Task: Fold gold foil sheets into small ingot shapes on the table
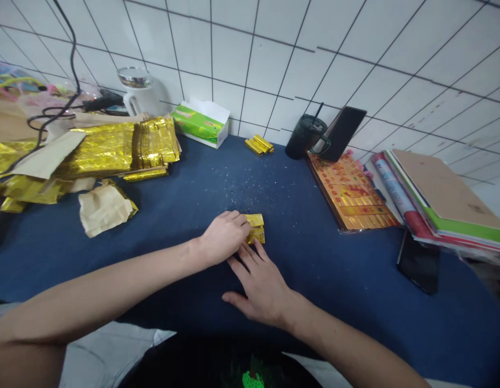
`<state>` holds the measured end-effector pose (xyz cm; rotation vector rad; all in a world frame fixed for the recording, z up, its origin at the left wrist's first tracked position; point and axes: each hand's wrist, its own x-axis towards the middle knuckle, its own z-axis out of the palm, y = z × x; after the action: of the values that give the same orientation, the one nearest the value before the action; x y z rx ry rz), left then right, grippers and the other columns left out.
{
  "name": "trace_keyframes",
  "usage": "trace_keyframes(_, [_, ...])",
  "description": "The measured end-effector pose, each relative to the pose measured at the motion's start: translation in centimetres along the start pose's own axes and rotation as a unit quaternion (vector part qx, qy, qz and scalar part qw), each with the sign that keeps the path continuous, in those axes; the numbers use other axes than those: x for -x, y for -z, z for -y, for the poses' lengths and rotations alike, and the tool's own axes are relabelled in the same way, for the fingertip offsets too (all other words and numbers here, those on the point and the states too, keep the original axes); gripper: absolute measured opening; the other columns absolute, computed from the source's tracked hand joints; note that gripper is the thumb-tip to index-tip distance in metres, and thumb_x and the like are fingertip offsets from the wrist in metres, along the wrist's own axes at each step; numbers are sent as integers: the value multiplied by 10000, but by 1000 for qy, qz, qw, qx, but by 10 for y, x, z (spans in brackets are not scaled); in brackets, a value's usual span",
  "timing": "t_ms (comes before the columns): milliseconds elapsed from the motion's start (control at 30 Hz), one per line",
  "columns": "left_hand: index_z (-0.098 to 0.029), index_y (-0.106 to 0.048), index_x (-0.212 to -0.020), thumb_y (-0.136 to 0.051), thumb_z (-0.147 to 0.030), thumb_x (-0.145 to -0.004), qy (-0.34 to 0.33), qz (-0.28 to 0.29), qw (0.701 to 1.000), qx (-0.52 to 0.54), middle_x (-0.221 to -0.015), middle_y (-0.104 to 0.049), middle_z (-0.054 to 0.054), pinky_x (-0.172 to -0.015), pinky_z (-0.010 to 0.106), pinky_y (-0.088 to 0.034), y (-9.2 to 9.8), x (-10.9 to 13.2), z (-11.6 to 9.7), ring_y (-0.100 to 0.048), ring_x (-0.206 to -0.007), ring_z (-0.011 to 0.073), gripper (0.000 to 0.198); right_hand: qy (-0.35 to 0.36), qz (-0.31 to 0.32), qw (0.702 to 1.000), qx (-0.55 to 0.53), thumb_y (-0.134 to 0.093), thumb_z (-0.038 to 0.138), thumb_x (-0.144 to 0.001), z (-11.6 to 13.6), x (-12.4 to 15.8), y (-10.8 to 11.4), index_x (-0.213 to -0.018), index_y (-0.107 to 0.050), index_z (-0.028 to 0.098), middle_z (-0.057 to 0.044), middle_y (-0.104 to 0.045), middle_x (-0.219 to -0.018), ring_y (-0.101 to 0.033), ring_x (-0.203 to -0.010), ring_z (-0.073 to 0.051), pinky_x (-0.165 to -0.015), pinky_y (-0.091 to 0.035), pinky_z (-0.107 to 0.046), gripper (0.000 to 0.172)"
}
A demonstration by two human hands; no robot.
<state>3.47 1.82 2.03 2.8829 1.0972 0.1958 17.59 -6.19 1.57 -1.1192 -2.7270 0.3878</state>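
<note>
Left hand [224, 236]: fingers curled over foil [256, 234], pinch hidden, cannot tell | right hand [263, 285]: fingers spread, tips at foil's lower edge | foil: near frame centre, on desk [334, 280] | foil stack [155, 141]: upper left

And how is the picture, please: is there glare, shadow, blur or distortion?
Head view: bright glints on the gold foil sheets; the table darkens towards its near edge; left hand and right hand look slightly soft; lines on the tiled wall fan out, suggesting wide-angle distortion.
</note>
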Motion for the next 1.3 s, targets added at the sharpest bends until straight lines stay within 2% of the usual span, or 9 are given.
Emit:
trace_keyframes(100, [-121, -593, -857, -476, -150, -842, -25, -33, 999, 24, -879, -622, 70, -822, 321, -435, -6, 5, 3, -560, -892, 193, 121, 40, -42, 998, -19, -498, 432, -811, -6, 0, 5, -1182, -503, 117, -170, -468, -1286, -324, -1261, -256, -1063, -161, -482, 487])
trace_keyframes(200, [-120, -578, -891, -482, -128, -833, -38, -38, 998, 35, -921, -621, 67, -858, 319, -420, -6, 5, 10, -556, -922, 187, 113, 63, -134, 988, -34, -452, 296, -861, -21, 2, 14, -996, -599, 160, -91, -628, -1092, -505, -1115, -183, -1072, -164, -458, 242])
trace_keyframes(333, [-128, -541, -911, -460, -85, -822, -62, -22, 997, 47, -922, -597, 61, -841, 299, -416, -1, -2, 20, -545, -906, 172, 128, -22, -216, 976, 14, -399, 151, -869, -53, 2, 24, -1038, -579, 152, -93, -622, -1119, -527, -1098, -175, -1048, -224, -473, 247])
trace_keyframes(433, [-143, -528, -940, -471, -74, -802, -88, -18, 996, 22, -948, -567, 63, -829, 318, -404, 4, -7, 25, -513, -929, 194, 164, -56, -163, 984, 48, -366, 145, -874, -69, 2, 23, -1148, -524, 145, -102, -566, -1206, -463, -1172, -210, -1029, -233, -518, 317])
trace_keyframes(567, [-132, -527, -931, -465, -45, -771, -70, 5, 997, -11, -920, -531, 78, -778, 314, -412, 6, -9, 27, -494, -865, 197, 192, -55, -104, 992, 53, -381, 195, -876, -68, 0, 18, -1196, -490, 154, -92, -568, -1205, -468, -1165, -219, -1035, -200, -544, 341])
trace_keyframes(867, [-125, -559, -927, -439, -12, -752, -34, 57, 998, -9, -871, -527, 77, -730, 295, -440, 10, -6, 23, -522, -833, 194, 241, -32, -95, 992, 76, -409, 246, -865, -44, 0, 17, -1177, -516, 111, -138, -600, -1140, -526, -1087, -233, -1036, -233, -517, 357])
trace_keyframes(1000, [-138, -555, -931, -436, -128, -824, 19, 86, 995, 37, -860, -510, 56, -599, 258, -457, 9, -2, 19, -563, -663, 145, 160, -18, -105, 991, 82, -427, 232, -852, -37, 1, 16, -1153, -536, 109, -144, -620, -1099, -553, -1042, -238, -1012, -274, -526, 343])
trace_keyframes(1133, [-146, -530, -972, -459, -262, -855, 49, 73, 993, 81, -904, -502, 52, -590, 266, -471, 6, -1, 17, -588, -660, 148, 180, -7, -110, 991, 73, -420, 224, -854, -37, 1, 17, -1171, -519, 129, -123, -624, -1095, -560, -1026, -231, -1008, -275, -533, 345])
trace_keyframes(1300, [-130, -511, -950, -485, -265, -848, 66, 67, 991, 90, -913, -509, 58, -622, 286, -482, 6, -2, 15, -598, -729, 176, 172, -3, -110, 992, 57, -430, 215, -850, -38, 1, 17, -1166, -515, 127, -107, -627, -1085, -555, -1018, -228, -1009, -271, -540, 339])
